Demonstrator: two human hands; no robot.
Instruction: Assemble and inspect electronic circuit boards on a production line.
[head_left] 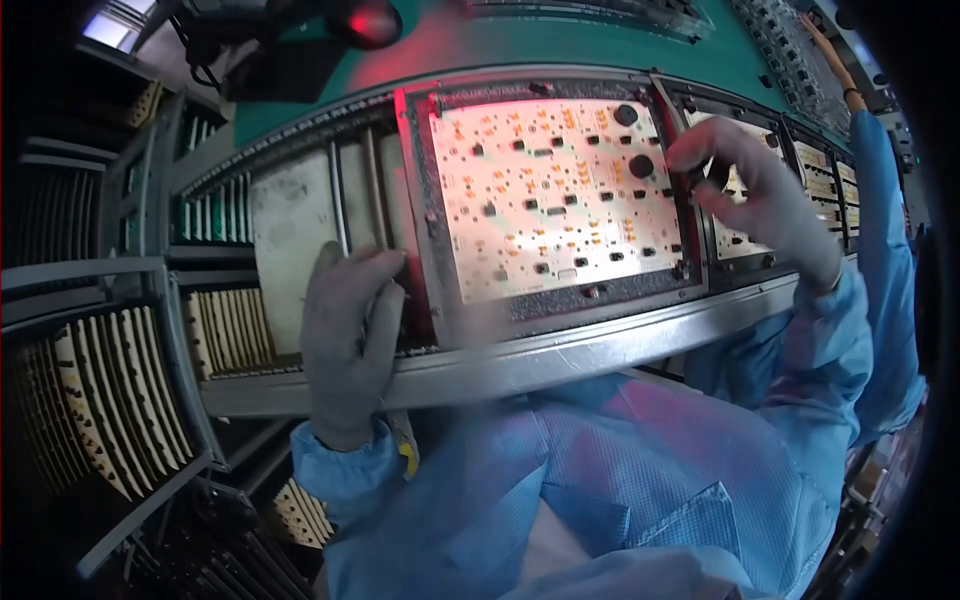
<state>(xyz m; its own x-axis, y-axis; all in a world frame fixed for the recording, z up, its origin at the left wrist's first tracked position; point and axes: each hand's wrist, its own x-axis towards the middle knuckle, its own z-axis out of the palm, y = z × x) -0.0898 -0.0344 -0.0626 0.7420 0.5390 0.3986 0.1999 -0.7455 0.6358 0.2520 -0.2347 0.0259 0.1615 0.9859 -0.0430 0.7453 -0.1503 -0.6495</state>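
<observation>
A cream circuit board dotted with small dark and orange parts lies in a dark frame on the conveyor. Two black round components stand near its right edge. Over the gap between this frame and the one to its right is my gloved right hand. Its thumb and fingers close on what looks like another black round component, partly hidden by the fingers. My gloved left hand is beside the frame, over the conveyor's near left part, its thumb apart from the bent fingers and nothing visible between them.
A metal rail runs along the conveyor's near side. Two metal rods cross it on the left. Racks of upright boards stand at far left. Behind is a green mat. A co-worker's blue sleeve shows at right.
</observation>
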